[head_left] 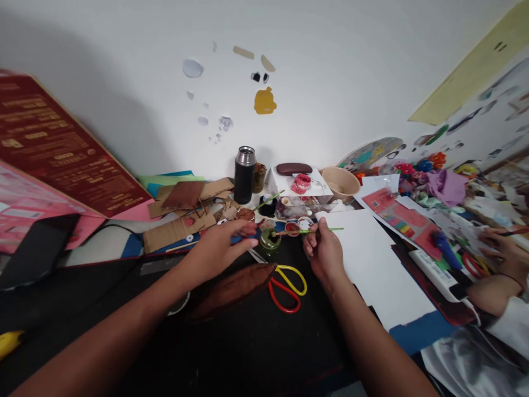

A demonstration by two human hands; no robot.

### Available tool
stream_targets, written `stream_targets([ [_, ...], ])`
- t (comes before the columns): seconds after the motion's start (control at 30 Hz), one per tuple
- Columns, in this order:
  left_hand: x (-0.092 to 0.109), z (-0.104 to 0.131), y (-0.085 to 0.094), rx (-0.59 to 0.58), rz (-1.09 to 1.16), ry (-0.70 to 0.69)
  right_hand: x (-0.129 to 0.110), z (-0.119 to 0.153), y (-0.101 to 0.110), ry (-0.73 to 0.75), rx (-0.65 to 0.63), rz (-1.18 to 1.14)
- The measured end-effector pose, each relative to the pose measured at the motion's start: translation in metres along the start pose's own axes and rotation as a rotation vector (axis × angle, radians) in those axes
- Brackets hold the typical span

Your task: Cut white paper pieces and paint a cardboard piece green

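My right hand (325, 251) is closed around a paintbrush (338, 229) with a green handle. Its bristle end reaches left to the mouth of a small jar of green paint (270, 243). Just left of that jar is my left hand (225, 242), thumb and fingers apart, with a reddish tint on the fingertips. I make out nothing held there. Below the hands lies a brown painted, pointed piece (235, 289), beside scissors (285, 292) with one red and one yellow handle. Small pots of red paint (292, 227) and white paint (305, 223) sit near my right fingers.
A black flask (245, 176) stands by the wall, left of a beige bowl (341, 183). Cardboard scraps (179, 231) lie at left, white paper (380, 264) at right. A power strip (436, 275) and another person's hand (502, 248) are farther right.
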State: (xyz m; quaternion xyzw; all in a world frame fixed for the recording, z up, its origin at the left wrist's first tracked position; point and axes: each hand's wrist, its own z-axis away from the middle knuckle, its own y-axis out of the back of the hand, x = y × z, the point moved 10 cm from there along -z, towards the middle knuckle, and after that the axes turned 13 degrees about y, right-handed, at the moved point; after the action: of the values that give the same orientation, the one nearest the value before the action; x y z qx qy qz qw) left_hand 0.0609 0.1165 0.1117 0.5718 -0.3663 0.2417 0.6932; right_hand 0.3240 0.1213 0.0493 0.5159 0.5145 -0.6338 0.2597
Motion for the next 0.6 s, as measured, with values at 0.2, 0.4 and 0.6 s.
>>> stream_targets([
  [0.2,-0.037,0.063,0.052,0.08,0.027,0.157,-0.004,0.02,-0.03,-0.007,-0.098,-0.046],
  [0.4,-0.083,0.118,0.036,0.103,-0.087,0.068,0.0,0.035,-0.044,-0.042,-0.11,-0.073],
  [0.6,-0.092,0.14,-0.004,0.035,-0.235,0.003,0.008,0.047,-0.043,-0.052,-0.121,-0.076],
])
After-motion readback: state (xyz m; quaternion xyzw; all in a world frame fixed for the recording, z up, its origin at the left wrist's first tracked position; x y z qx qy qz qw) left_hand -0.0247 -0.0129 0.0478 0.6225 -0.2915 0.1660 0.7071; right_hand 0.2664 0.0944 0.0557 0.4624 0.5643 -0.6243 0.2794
